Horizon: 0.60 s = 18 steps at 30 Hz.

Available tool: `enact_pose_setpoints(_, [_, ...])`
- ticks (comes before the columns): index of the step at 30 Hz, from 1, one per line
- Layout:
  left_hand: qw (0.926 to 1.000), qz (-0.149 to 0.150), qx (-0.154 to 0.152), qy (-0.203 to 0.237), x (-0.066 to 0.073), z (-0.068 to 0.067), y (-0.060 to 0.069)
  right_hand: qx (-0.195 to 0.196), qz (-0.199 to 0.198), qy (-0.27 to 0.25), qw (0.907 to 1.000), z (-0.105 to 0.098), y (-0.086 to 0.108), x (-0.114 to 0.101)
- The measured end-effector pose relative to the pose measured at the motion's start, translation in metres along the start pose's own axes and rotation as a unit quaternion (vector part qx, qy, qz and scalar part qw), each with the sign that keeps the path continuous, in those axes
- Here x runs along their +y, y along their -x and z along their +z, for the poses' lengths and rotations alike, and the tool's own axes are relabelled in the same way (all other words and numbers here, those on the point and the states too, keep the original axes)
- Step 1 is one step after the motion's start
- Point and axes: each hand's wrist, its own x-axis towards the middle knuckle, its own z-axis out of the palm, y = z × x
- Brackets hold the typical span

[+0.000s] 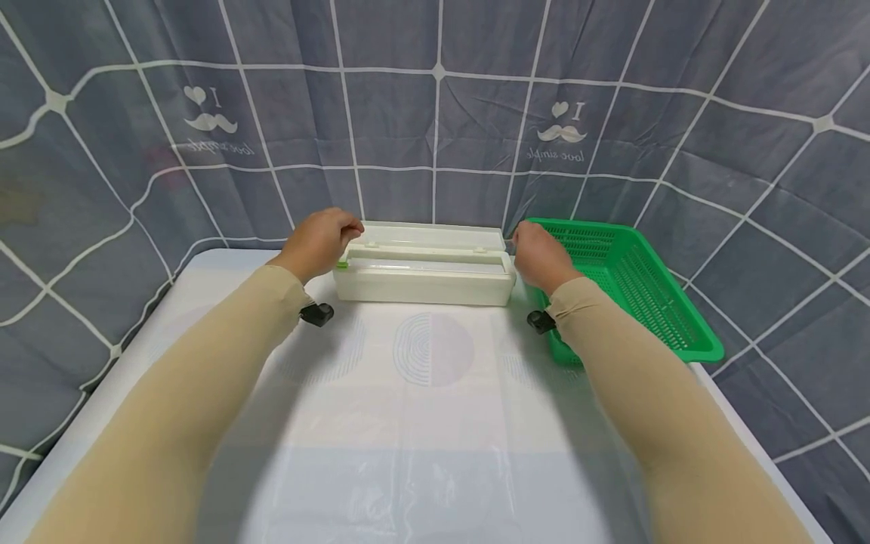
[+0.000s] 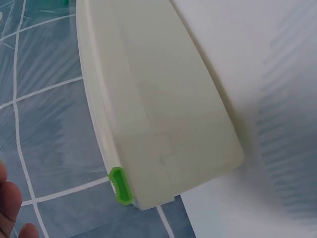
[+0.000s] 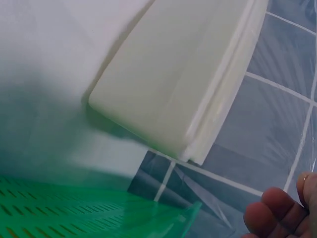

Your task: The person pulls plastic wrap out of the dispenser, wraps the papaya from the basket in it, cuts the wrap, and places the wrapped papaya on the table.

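Film [image 3: 275, 131], clear and creased, shows in both wrist views beside the box, its far extent too transparent to trace from the head view. Left hand [image 1: 318, 240], at 10 o'clock from the long white box [image 1: 424, 287], has its grip closed in a pinch by the box's end, on what appears to be one edge of that film; right hand [image 1: 540, 253], between 2 and 3 o'clock from the box, pinches the other edge between thumb and fingertips (a thin glinting line runs up from them in the right wrist view). The box sits at 12 o'clock on the white surface [image 1: 435, 415], lengthwise from 9 to 3, its translucent lid [image 1: 424, 236] raised along the 12 o'clock side. A green slider [image 2: 120, 186] is seated on its rim at the 9 o'clock end. At 3 o'clock from the box, just beyond the right hand, a green basket [image 1: 669, 306] with slotted walls rests partly behind that forearm. Toward 6 o'clock from the box, a pale striped circle [image 1: 433, 350] is printed on the covering. A grey curtain [image 1: 476, 136] with white grid lines hangs at 12 o'clock and wraps both flanks.
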Motion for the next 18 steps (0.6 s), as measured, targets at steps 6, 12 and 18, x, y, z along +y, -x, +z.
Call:
enact_pose_setpoints(6, [1.0,0.003,0.009,0.0,0.004,-0.006,0.002,0.001,0.006,0.0,1.0,-0.007,0.003,0.001])
enact_pose_setpoints(12, [0.9996,0.008,0.025,0.008,0.008,-0.013,0.005,0.006,0.006,-0.012,0.9999,-0.016,0.007,-0.001])
enact_pose_setpoints(18, [0.9986,0.014,0.05,0.006,0.014,-0.021,0.01,0.027,-0.011,-0.02,0.9994,-0.026,0.014,-0.001])
